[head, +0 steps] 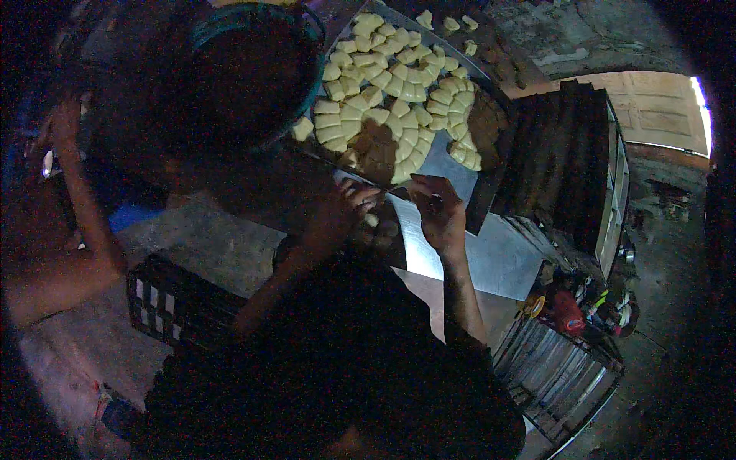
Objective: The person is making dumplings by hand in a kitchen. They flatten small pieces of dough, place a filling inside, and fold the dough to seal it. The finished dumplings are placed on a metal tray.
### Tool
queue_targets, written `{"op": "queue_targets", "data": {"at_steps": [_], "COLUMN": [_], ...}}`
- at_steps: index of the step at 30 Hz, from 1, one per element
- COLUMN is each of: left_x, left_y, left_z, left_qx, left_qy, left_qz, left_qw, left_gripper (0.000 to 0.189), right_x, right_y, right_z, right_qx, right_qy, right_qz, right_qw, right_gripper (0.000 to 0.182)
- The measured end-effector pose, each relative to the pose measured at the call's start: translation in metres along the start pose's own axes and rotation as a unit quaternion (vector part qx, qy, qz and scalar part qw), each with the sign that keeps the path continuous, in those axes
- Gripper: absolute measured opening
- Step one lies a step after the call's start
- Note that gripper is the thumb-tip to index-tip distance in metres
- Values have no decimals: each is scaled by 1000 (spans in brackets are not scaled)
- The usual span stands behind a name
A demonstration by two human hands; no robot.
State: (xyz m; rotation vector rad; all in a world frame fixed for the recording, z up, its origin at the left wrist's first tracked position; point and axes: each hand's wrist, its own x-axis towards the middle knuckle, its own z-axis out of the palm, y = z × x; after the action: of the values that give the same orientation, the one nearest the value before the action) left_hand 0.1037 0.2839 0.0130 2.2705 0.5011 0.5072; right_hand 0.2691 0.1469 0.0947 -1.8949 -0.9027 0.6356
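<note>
My left hand (357,198), its fingers curled, is at the near edge of a metal sheet (451,164) covered with pale dough pieces (402,80). A small pale lump (371,220) shows just below its fingertips; whether the fingers hold it is too dark to tell. My right hand (440,210) is bent at the same edge, to the right of the left hand, with thumb and fingers close together. Its grasp is hidden in shadow. Many pieces lie packed in curved rows, and a dark shadow falls across the nearer ones.
A large round container (313,92) with a teal rim stands at the upper left. Another person's forearm (63,287) reaches in at the left. Dark stacked trays (552,167) stand at the right, above a metal rack (558,368). A black crate (172,305) sits lower left.
</note>
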Motion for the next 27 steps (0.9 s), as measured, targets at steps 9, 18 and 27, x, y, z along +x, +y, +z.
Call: {"op": "queue_targets", "data": {"at_steps": [9,18,27], "left_x": [-24,85,37], "left_y": [-35,163,220], "left_z": [105,53,26], "left_qx": [-302,-61,-164], "left_qy": [21,43,122], "left_qz": [-137,168,372], "left_qw": [943,983,906], "left_gripper": [20,27,59], "right_x": [-47,-125,-115], "right_y": [-43,-21,-36], "right_z": [-72,-138,-129], "right_qx": [222,-111,368], "right_qy": [67,205,84], "right_qz": [-33,-153,-23], "right_qw": [972,960,926], "right_gripper": [38,24,40]}}
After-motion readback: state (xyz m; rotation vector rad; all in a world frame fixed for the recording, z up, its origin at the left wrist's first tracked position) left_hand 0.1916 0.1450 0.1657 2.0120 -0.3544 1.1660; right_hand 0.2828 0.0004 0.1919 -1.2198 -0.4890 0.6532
